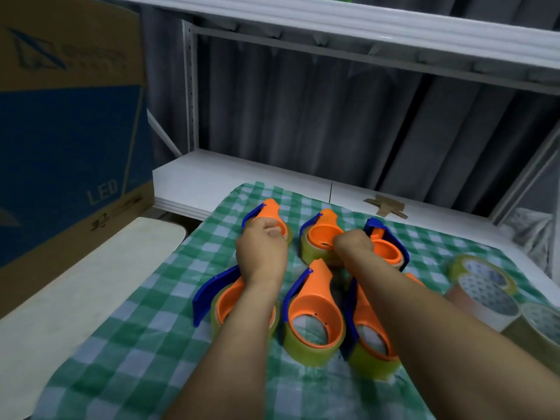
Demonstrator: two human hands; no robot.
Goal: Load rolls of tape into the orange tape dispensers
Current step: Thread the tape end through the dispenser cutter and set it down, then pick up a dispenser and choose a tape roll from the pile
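Observation:
Several orange tape dispensers with blue blade guards lie in two rows on a green checked cloth (145, 344), each with a roll of clear tape around its ring. My left hand (262, 250) grips the far-left dispenser (269, 212), fingers curled over its ring. My right hand (353, 242) grips the far-right dispenser (388, 250), which stands tilted on its side. Between them lies the far-middle dispenser (321, 234). The near row holds a left dispenser (224, 298), a middle one (315, 316) and a right one (369, 334), partly under my forearms.
Loose rolls of clear tape (485, 286) are stacked at the cloth's right edge. A large cardboard box (69, 131) stands at the left, a cream board (60, 298) below it. White shelving (242, 174) and grey curtains rise behind, with cardboard scraps (386, 204).

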